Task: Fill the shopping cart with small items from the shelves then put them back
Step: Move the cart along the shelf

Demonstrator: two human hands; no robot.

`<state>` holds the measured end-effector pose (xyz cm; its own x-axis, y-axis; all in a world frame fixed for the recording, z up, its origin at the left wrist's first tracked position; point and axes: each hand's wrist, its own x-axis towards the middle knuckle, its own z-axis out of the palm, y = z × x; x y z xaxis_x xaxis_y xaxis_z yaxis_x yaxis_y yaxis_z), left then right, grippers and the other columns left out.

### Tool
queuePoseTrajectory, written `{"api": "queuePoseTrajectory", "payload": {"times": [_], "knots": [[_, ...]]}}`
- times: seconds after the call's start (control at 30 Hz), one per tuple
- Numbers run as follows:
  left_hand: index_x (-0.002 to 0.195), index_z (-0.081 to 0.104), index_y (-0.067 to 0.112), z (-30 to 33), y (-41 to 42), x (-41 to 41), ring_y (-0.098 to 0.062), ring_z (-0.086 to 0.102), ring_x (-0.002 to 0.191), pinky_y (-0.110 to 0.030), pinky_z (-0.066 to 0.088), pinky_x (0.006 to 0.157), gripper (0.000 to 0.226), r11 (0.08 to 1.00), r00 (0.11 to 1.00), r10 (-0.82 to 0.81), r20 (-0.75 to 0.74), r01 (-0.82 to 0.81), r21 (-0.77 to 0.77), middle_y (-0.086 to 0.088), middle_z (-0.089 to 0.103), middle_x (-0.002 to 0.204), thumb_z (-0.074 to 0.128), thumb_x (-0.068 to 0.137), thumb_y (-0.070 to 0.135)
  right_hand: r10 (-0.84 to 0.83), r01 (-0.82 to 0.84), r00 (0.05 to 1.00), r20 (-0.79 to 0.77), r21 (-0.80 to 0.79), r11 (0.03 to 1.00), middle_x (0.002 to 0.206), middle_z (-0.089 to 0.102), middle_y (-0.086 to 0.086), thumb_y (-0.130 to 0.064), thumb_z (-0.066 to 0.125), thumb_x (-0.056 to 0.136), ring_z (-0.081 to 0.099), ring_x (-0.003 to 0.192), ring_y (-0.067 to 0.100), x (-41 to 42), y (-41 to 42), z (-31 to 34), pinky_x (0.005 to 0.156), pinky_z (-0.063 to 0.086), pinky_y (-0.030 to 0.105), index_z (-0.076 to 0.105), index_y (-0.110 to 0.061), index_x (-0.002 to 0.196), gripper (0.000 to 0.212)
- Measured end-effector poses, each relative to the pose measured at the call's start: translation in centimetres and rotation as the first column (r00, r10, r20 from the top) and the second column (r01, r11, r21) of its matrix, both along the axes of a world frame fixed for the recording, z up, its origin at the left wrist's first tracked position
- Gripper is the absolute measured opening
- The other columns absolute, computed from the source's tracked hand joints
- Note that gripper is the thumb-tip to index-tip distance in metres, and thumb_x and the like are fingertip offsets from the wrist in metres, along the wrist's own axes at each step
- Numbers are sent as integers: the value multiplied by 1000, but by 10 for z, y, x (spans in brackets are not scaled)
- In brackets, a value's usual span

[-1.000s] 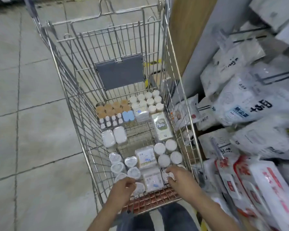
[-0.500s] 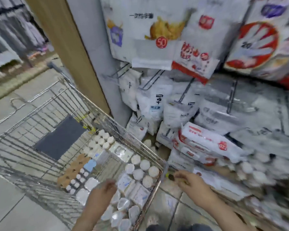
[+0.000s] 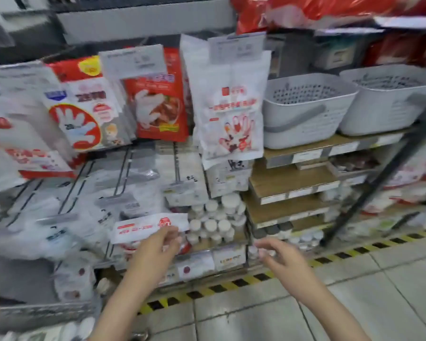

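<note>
While both arms reach toward the low shelves (image 3: 288,190), the left hand (image 3: 158,247) pinches the lower edge of a white packet with red print (image 3: 148,226), which lies tilted in front of the hanging bags near the bottom left of the display. The right hand (image 3: 280,258) hovers beside it with fingers loosely curled toward the thumb; something small and pale may sit at the fingertips, but blur hides whether anything is held. Between and just above the two hands, a stack of small white round-lidded jars (image 3: 217,217) fills a low shelf. Glove packets (image 3: 229,104) hang higher up, and two grey perforated baskets (image 3: 308,109) stand on the upper right shelf. A corner of the cart (image 3: 35,313) shows at the lower left edge, with pale items inside.
</note>
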<state>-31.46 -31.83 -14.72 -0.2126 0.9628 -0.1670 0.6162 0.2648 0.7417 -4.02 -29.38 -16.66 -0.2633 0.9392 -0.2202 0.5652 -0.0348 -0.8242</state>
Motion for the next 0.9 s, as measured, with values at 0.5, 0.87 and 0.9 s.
{"api": "queuePoseTrajectory", "payload": {"times": [0.5, 0.87, 0.9], "knots": [[117, 56, 36, 27, 113, 393, 12, 54, 98, -11, 45, 86, 23, 747, 747, -664, -31, 664, -35, 26, 59, 110, 54, 95, 34, -573, 573, 819, -18, 58, 818, 104, 61, -24, -22, 53, 97, 55, 103, -5, 357, -14, 28, 79, 39, 9, 57, -43, 95, 21], [120, 52, 39, 61, 245, 545, 5, 53, 105, -23, 48, 91, 24, 645, 601, -725, -337, 764, -25, 24, 56, 118, 45, 97, 39, -556, 550, 831, -23, 183, 815, 109, 57, -31, -31, 50, 98, 41, 100, -28, 497, 95, 68, 72, 37, -1, 57, -42, 106, 16], [122, 52, 37, 63, 257, 560, 5, 54, 105, -24, 48, 91, 26, 648, 605, -724, -331, 761, -26, 22, 56, 120, 45, 97, 39, -556, 550, 831, -18, 182, 815, 107, 58, -30, -30, 51, 97, 43, 100, -25, 512, 107, 71, 74, 38, 0, 58, -42, 105, 16]]}}
